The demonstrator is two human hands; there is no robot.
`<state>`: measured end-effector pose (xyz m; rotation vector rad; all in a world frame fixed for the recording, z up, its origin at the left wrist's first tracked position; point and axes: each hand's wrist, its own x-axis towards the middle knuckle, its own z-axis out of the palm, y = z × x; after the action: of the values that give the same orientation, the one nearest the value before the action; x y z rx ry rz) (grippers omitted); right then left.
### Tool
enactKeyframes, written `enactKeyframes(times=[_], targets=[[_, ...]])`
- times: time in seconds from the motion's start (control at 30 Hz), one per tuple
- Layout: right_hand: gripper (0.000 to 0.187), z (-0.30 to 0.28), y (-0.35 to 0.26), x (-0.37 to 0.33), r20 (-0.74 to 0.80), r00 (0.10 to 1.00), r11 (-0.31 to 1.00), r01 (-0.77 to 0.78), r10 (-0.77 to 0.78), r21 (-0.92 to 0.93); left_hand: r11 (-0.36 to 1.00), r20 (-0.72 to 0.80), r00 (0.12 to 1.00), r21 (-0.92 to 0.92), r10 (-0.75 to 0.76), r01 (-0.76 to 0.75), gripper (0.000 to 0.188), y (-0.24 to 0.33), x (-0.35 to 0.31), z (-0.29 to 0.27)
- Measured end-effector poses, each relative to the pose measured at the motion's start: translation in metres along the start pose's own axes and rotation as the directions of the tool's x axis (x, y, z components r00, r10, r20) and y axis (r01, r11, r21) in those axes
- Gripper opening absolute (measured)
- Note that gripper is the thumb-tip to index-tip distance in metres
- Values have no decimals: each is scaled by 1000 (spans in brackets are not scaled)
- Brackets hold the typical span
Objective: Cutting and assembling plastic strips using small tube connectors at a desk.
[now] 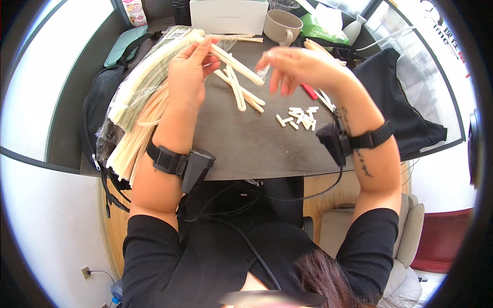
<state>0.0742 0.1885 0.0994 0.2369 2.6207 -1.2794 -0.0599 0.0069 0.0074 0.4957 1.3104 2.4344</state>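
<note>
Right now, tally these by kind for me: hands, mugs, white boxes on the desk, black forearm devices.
Hands: 2, left hand holding a cream strip, right hand
Mugs: 1, beige mug
White boxes: 1, white box
Black forearm devices: 2
Total: 6

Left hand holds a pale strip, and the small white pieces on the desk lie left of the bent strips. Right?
One fix: the small white pieces on the desk lie right of the bent strips, per the head view. The left hand does hold a pale strip.
</note>
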Motion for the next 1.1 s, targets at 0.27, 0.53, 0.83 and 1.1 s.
enactKeyframes(times=[0.27,0.53,0.83,1.1], targets=[[29,-53,10,117,-297,931,595,-116,-215,-795,871,-58,990,471,-126,139,58,-18,4,1],[37,-32,27,184,61,997,526,29,43,-850,898,-111,974,418,197,-134,49,-21,3,3],[36,-35,33,201,4,996,516,-41,86,-855,955,-132,972,254,194,-156,38,-14,-1,8],[34,-31,55,202,4,991,687,98,-137,-720,967,-139,978,224,158,-125,34,-12,-3,9]])
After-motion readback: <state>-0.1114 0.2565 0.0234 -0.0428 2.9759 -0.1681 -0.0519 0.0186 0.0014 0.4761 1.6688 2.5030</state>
